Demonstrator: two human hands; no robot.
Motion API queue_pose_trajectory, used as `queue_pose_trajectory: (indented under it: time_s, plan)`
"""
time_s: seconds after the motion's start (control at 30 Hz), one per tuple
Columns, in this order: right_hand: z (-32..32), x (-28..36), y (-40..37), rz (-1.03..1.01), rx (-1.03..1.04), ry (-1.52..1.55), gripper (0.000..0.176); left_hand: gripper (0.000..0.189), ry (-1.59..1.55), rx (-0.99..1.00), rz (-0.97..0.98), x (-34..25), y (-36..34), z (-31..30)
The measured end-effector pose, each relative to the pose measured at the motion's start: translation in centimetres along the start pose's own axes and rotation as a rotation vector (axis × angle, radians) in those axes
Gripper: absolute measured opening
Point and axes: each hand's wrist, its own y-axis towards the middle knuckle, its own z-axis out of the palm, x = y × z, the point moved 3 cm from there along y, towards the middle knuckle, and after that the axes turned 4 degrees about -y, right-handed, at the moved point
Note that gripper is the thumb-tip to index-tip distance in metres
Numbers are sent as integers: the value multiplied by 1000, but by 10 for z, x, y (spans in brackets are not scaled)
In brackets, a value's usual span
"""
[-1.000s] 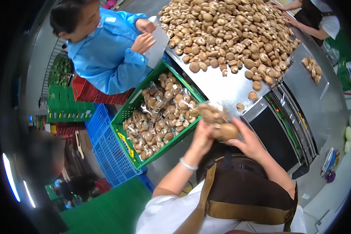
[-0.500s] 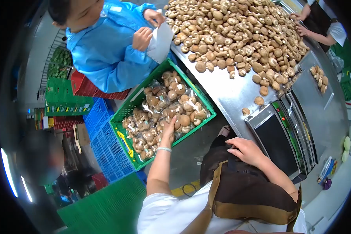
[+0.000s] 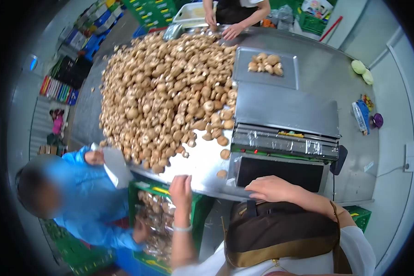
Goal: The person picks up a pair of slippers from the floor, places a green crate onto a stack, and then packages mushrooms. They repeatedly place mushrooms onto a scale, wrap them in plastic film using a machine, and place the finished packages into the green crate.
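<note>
Our left hand (image 3: pixel 181 186) is up at the near edge of the steel table (image 3: pixel 201 158), with its fingers close together and a little bent, and we see nothing in it. Our right hand (image 3: pixel 270 187) lies flat, fingers side by side, holding nothing, just above our brown apron (image 3: pixel 280 230) and right by the near side of the wrapping machine (image 3: pixel 285 115). The thing nearest our left hand is a loose mushroom (image 3: pixel 221 174), a bit to its right on the table edge. Another mushroom (image 3: pixel 225 153) sits just behind that one. Farther away and to the left, the big pile (image 3: pixel 165 92) covers much of the table. Below our left hand is the green crate (image 3: pixel 145 185), with bags of mushrooms (image 3: pixel 154 216) inside it. Left of the crate a person in a blue coat (image 3: pixel 87 202) holds a white sheet (image 3: pixel 116 166) and has the other hand in the crate. On the far side of the machine a small heap (image 3: pixel 265 63) sits on a grey tray (image 3: pixel 244 76). To do this bit well, we think the left hand should open its fingers wide, take mushrooms softly by their caps so they do not break, and keep well away from the other person's hand in the crate
</note>
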Motion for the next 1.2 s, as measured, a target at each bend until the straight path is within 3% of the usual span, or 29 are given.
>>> queue_pose_trajectory:
  time_s: [0.07, 0.13, 0.17, 0.27, 0.3, 0.37, 0.43, 0.5, 0.57, 0.6, 0.7, 0.73, 0.83, 0.97, 1.03, 1.1, 1.2]
  plan:
    - [-41, -22, -12, 22, -163, 87, 26, 15, -220, 56, 35, -20, 75, 59]
    - [-93, -57, -23, 184, -352, 98, 24, 25, -717, 148, -202, -33, 150, 131]
    - [-120, -79, -28, 272, -453, 105, 23, 30, -777, 211, -170, -36, 189, 168]
    - [-177, -185, -36, 461, -860, 380, 30, 42, -758, 373, -117, -63, 288, 264]
    - [-196, -226, -32, 476, -946, 428, 34, 54, -589, 420, -65, -54, 319, 302]
    - [-225, -293, -14, 576, -1050, 527, 48, 68, -502, 458, -87, -34, 367, 378]
    - [-247, -348, 12, 704, -990, 665, 58, 72, -422, 527, -209, -10, 403, 443]
    - [-251, -396, 46, 762, -1030, 694, 62, 74, -379, 610, -300, -11, 423, 473]
    - [-247, -422, 79, 728, -1007, 712, 62, 74, -377, 706, -370, -31, 423, 476]
    - [-246, -429, 90, 708, -996, 718, 62, 68, -335, 663, -375, -38, 422, 478]
    - [-245, -430, 96, 738, -979, 302, 61, 62, -322, 516, -310, -52, 411, 469]
    - [-246, -420, 89, 673, -1049, 307, 60, 54, -338, 425, -234, -64, 405, 457]
    - [-251, -364, 47, 586, -1105, 473, 58, 53, -480, 490, -184, -95, 372, 413]
    - [-213, -295, -25, 629, -1065, 356, 57, 62, -545, 543, -238, -138, 279, 357]
    - [-184, -268, -55, 676, -1018, 381, 58, 62, -528, 667, -347, -162, 232, 330]
    - [-154, -252, -78, 706, -987, 345, 58, 59, -521, 793, -288, -150, 196, 332]
    - [-126, -237, -99, 687, -976, 370, 59, 56, -539, 699, -280, -145, 157, 321]
